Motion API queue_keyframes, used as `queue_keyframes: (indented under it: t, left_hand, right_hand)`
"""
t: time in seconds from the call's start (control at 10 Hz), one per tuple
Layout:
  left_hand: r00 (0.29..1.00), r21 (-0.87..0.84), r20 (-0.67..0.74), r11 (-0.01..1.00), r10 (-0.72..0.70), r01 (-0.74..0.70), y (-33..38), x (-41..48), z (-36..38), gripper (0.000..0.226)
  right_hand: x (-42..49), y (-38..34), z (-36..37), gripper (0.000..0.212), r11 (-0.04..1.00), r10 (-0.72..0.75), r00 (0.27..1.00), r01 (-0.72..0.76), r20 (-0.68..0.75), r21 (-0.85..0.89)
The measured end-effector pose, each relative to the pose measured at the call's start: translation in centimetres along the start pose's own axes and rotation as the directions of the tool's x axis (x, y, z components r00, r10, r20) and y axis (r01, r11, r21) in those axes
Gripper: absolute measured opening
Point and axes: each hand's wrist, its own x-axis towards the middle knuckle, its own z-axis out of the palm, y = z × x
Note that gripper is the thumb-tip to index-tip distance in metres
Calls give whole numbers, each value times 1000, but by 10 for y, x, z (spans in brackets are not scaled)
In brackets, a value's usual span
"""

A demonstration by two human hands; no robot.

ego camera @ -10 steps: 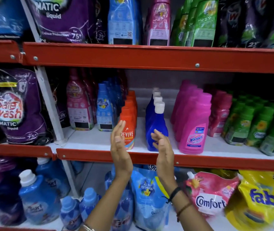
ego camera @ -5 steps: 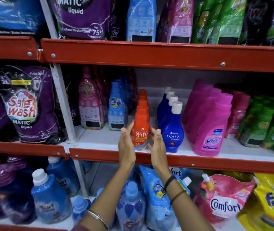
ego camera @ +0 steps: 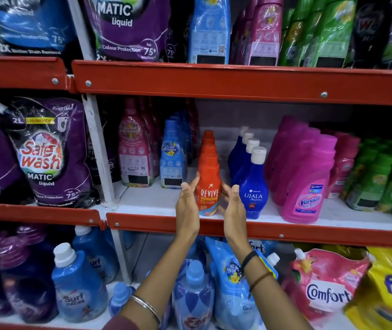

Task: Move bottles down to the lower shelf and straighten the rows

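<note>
Left hand (ego camera: pixel 187 206) and right hand (ego camera: pixel 234 204), flat and open, bracket the front orange bottle (ego camera: pixel 208 186), and 1 crooked nudge could topple the row behind.

1. Four orange Revive bottles (ego camera: pixel 208 184) stood in one row.
2. Four blue Ujala bottles (ego camera: pixel 252 186) stood to their right.
3. Two hands (ego camera: pixel 187 206) were raised.
4. One yellow pouch (ego camera: pixel 390 289) sat far right.
</note>
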Motion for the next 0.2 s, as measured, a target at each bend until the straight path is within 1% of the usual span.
queue_keyframes:
  t: [0.1,0.2]
  left_hand:
    - [999,70,-5,997,34,-33,-1,-4,1,47]
    - [979,225,4,954,205,-201,13,-6,4,50]
  right_hand:
    - [-6,-13,-3,72,1000,23,999,-23,-27,18]
    - [-22,-16,-19,47,995,-37,995,46,-97,93]
